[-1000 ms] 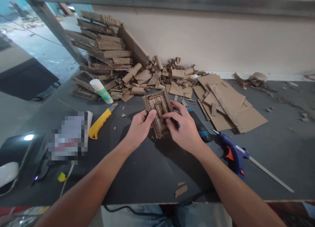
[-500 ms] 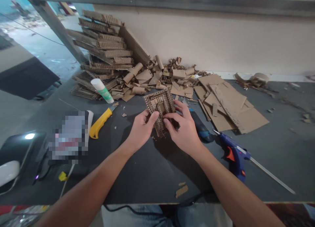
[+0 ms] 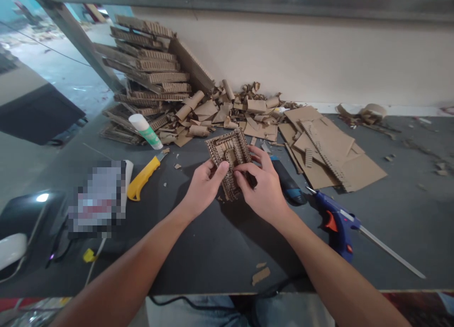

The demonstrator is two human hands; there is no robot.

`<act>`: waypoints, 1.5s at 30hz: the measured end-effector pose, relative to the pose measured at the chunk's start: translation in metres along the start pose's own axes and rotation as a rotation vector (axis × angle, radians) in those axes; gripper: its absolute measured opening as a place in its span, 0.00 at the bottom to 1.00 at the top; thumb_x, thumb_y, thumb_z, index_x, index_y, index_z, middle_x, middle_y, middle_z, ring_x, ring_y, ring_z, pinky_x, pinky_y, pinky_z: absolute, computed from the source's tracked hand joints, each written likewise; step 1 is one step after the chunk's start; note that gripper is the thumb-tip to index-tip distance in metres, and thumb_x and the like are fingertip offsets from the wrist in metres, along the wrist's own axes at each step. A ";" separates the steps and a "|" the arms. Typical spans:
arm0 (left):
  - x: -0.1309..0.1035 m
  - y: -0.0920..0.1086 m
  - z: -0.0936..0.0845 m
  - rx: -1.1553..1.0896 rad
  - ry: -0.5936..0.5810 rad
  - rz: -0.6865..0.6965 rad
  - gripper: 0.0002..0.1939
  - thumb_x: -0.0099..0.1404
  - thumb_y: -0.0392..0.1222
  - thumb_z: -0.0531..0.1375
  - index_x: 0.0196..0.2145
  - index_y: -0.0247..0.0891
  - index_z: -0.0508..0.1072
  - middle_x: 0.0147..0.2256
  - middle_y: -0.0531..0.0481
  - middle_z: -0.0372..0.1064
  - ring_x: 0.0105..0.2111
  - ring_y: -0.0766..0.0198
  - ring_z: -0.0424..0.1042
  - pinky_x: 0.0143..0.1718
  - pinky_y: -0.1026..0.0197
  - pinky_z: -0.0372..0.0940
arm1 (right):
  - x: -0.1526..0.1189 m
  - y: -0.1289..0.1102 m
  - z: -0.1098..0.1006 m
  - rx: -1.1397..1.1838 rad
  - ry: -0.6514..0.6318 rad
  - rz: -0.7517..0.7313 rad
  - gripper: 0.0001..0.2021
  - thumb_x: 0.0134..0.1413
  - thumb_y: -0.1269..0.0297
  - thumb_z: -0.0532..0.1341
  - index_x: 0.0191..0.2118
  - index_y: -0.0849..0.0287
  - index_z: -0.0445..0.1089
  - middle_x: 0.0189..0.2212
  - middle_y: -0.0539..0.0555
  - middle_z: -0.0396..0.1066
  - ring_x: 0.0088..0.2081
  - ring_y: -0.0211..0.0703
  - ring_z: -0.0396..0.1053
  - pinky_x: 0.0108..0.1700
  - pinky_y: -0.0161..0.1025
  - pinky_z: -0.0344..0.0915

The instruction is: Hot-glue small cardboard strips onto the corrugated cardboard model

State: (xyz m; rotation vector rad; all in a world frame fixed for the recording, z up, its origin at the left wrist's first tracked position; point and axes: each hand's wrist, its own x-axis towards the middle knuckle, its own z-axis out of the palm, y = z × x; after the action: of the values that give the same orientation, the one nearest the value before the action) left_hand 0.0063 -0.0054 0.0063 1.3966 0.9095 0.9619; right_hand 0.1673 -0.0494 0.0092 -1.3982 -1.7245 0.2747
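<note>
A small rectangular piece built of corrugated cardboard (image 3: 223, 145), with layered fluted edges and a raised part in its middle, is held tilted above the dark table. My left hand (image 3: 204, 187) grips its left side, thumb on the front and fingers behind. On the right side, my right hand (image 3: 262, 183) pinches at the raised middle part with thumb and index finger, while its other fingers reach round the piece's right edge. Just right of my right hand lies a black and blue tool (image 3: 289, 183), partly covered by that hand.
A blue glue gun (image 3: 335, 218) with a glue stick lies right, near flat cardboard sheets (image 3: 365, 168). Left are a yellow cutter (image 3: 144, 178) with its blade out and a white-green glue stick tube (image 3: 145, 131). Stacked cardboard pieces (image 3: 159, 64) and scraps (image 3: 207, 109) fill the back.
Both hands keep the same hold on the cardboard piece, with hardly any finger movement. The whole view has shifted very slightly.
</note>
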 end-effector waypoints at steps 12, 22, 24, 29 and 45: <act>-0.001 -0.006 -0.001 0.043 0.126 0.031 0.20 0.68 0.53 0.61 0.51 0.36 0.71 0.49 0.42 0.75 0.47 0.54 0.76 0.46 0.55 0.72 | 0.000 -0.005 0.000 0.038 0.128 -0.056 0.07 0.62 0.67 0.60 0.44 0.55 0.74 0.60 0.63 0.63 0.58 0.53 0.69 0.57 0.53 0.71; -0.005 0.005 -0.001 0.326 0.046 0.025 0.14 0.69 0.49 0.59 0.44 0.36 0.73 0.36 0.47 0.75 0.34 0.61 0.74 0.33 0.62 0.67 | 0.006 0.002 -0.006 -0.075 0.245 -0.181 0.04 0.60 0.67 0.63 0.40 0.55 0.74 0.51 0.62 0.68 0.54 0.53 0.69 0.50 0.52 0.73; -0.005 0.007 0.000 0.360 0.042 0.038 0.13 0.68 0.49 0.59 0.43 0.36 0.72 0.35 0.48 0.74 0.33 0.62 0.74 0.32 0.63 0.66 | 0.006 0.000 -0.006 -0.091 0.248 -0.179 0.03 0.60 0.68 0.63 0.39 0.55 0.74 0.49 0.61 0.69 0.52 0.53 0.69 0.49 0.52 0.72; -0.009 0.016 0.002 0.461 0.038 0.052 0.11 0.67 0.47 0.59 0.40 0.36 0.72 0.29 0.52 0.72 0.28 0.64 0.71 0.28 0.64 0.62 | 0.004 -0.003 -0.002 -0.120 0.275 -0.150 0.04 0.59 0.70 0.62 0.37 0.54 0.73 0.45 0.58 0.72 0.49 0.52 0.70 0.52 0.55 0.69; -0.010 0.017 0.005 0.557 0.013 0.039 0.12 0.67 0.48 0.57 0.37 0.36 0.72 0.29 0.52 0.71 0.29 0.62 0.70 0.30 0.62 0.61 | 0.003 -0.007 -0.004 -0.131 0.312 -0.110 0.05 0.56 0.71 0.65 0.31 0.54 0.77 0.40 0.56 0.72 0.43 0.48 0.70 0.42 0.48 0.71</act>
State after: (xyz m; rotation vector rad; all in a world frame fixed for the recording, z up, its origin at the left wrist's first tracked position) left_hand 0.0070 -0.0176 0.0223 1.8786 1.2225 0.7742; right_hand 0.1655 -0.0499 0.0172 -1.3526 -1.5740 -0.1150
